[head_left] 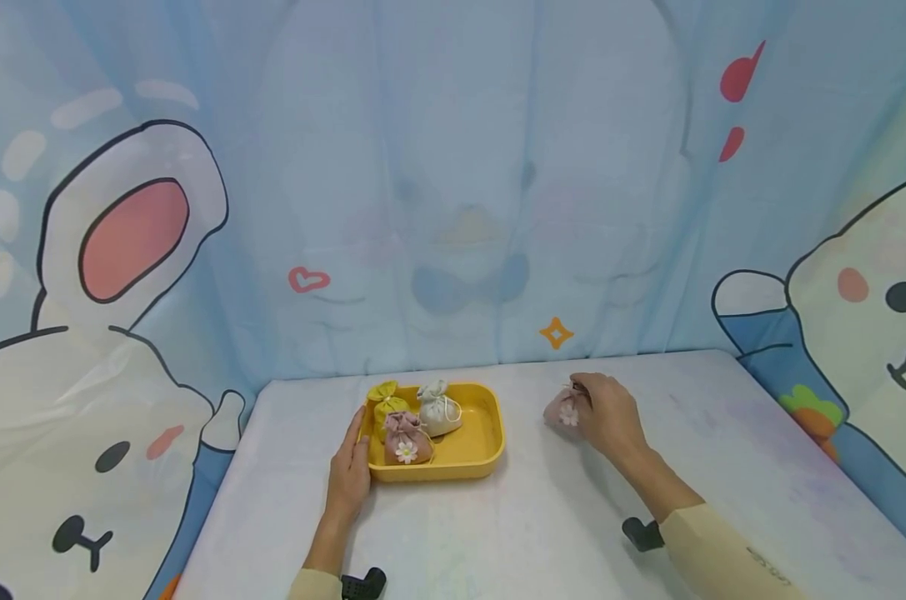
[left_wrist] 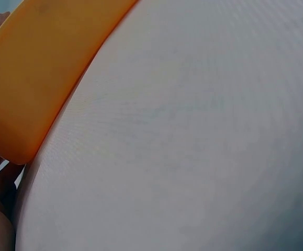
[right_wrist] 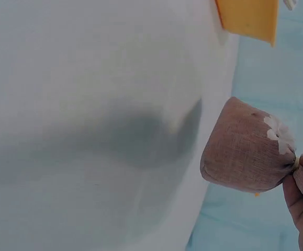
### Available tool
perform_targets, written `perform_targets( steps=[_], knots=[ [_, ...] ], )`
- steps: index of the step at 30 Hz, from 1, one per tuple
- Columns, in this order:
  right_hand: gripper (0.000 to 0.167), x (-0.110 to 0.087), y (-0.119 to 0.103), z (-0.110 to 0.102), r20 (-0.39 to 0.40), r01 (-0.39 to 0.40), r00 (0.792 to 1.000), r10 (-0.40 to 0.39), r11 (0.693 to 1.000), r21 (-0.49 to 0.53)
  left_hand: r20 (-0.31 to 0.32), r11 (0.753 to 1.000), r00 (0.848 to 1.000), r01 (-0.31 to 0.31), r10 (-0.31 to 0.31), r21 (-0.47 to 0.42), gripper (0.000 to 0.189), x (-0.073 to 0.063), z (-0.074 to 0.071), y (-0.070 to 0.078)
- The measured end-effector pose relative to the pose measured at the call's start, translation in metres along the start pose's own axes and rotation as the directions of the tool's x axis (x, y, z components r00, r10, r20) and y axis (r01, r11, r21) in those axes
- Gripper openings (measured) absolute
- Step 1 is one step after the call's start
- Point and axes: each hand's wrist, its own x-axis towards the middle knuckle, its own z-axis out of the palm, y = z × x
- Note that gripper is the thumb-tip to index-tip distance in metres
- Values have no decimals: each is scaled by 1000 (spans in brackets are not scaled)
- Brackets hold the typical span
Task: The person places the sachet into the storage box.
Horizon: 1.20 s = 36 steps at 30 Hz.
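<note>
In the head view my right hand (head_left: pixel 610 415) pinches a small dusky-pink drawstring pouch (head_left: pixel 562 410) with a white flower on it, right of the tray. The right wrist view shows thumb and fingers at the tied neck of that pouch (right_wrist: pixel 248 149), its body hanging over the table with a shadow beneath. My left hand (head_left: pixel 350 471) lies along the left side of a yellow tray (head_left: pixel 490 429), fingers against its outer wall. Inside the tray's left part sit a yellow-green pouch (head_left: pixel 387 403), a white pouch (head_left: pixel 439 412) and another pink flowered pouch (head_left: pixel 406 442).
A pale cloth covers the table (head_left: pixel 453 533). Behind it hangs a light-blue curtain (head_left: pixel 453 167) printed with cartoon animals, meeting the table's back edge. Black straps with camera mounts (head_left: pixel 643 535) sit at both wrists.
</note>
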Motion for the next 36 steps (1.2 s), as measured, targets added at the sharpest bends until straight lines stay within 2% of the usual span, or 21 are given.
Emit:
perform_targets(
  steps=[7, 20, 27, 36],
  knots=[
    [27, 10, -13, -5, -83, 92, 993, -88, 995, 35, -3, 1000, 1000, -5, 5, 2, 52, 0, 0, 0],
    [20, 21, -41, -6, -133, 179, 977, -169, 982, 65, -9, 1000, 1000, -1, 1, -6, 52, 0, 1, 0],
    [19, 26, -54, -4, -116, 182, 978, -173, 980, 76, -5, 1000, 1000, 4, -5, -12, 52, 0, 0, 2],
    [23, 32, -77, 0, -59, 160, 987, -152, 972, 171, -4, 1000, 1000, 13, -13, -15, 52, 0, 0, 2]
  ],
)
